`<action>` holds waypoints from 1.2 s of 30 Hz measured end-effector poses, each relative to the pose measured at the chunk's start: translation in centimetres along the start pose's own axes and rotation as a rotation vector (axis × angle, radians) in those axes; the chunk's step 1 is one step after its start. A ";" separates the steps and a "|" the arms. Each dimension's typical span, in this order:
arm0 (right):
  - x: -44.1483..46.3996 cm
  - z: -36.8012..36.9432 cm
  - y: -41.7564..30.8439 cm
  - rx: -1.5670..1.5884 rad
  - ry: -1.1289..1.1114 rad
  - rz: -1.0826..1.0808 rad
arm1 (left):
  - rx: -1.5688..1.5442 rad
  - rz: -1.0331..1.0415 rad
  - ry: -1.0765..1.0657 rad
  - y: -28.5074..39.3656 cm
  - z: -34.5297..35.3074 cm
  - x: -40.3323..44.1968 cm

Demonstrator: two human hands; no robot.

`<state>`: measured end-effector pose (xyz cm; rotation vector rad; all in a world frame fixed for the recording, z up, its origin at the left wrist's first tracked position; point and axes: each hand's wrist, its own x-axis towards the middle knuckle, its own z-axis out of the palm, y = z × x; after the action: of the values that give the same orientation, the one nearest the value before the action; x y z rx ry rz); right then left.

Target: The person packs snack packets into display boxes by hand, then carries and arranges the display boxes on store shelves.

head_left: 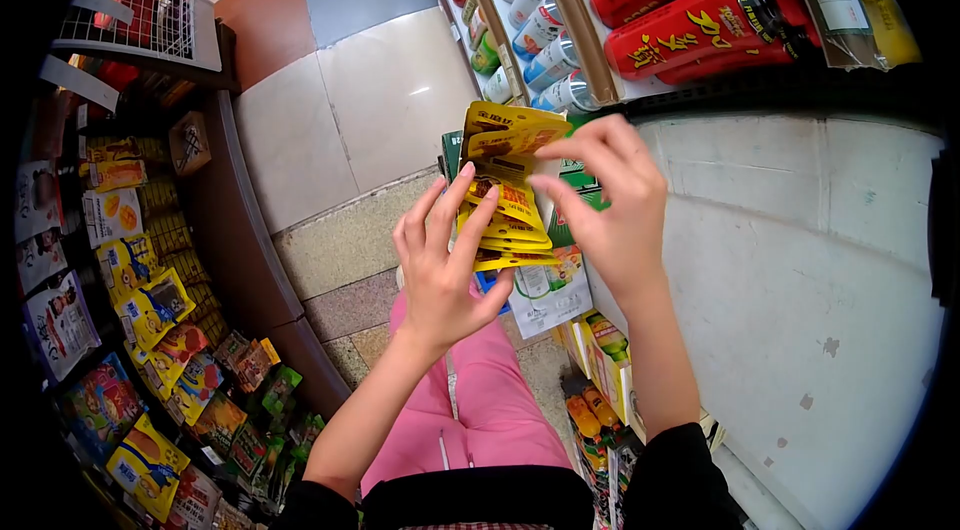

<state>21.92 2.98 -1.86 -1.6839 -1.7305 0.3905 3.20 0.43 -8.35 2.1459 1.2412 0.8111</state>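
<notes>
A row of yellow snack packets (pixel 508 215) stands close together in front of me, overlapping one another, with red print on their faces. My left hand (pixel 440 265) is at their left side, its fingers spread and the fingertips resting on the packet edges. At the right side is my right hand (pixel 615 205), with thumb and index finger apart at the edge of the upper packets. Whether those two fingertips touch the packets, I cannot tell for certain. Part of a green box (pixel 580 180) shows behind the packets, partly covered by my right hand.
Ahead, shelves hold red bottles (pixel 690 40) and several spray cans (pixel 550 60). A white surface (pixel 800 280) lies to my right. On the left, a rack carries hanging snack bags (pixel 150 305). Tiled floor (pixel 390 80) runs between, and bottled drinks (pixel 590 410) stand low near my legs.
</notes>
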 end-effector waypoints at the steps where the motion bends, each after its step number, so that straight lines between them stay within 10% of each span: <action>1: -0.5 -0.1 -0.3 -0.022 -0.034 0.006 | -0.002 -0.005 0.000 0.0 0.0 0.0; 9: -2.3 0.2 -1.4 -0.171 -0.243 0.052 | -0.003 -0.011 0.000 0.0 0.1 0.0; 36: 1.1 2.2 1.8 -0.241 0.135 -0.149 | 0.000 -0.035 0.071 0.4 0.5 -0.9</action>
<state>21.92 4.73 -4.30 -1.6895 -1.8446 -0.0010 3.36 -0.65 -8.62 2.1059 1.3101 0.8795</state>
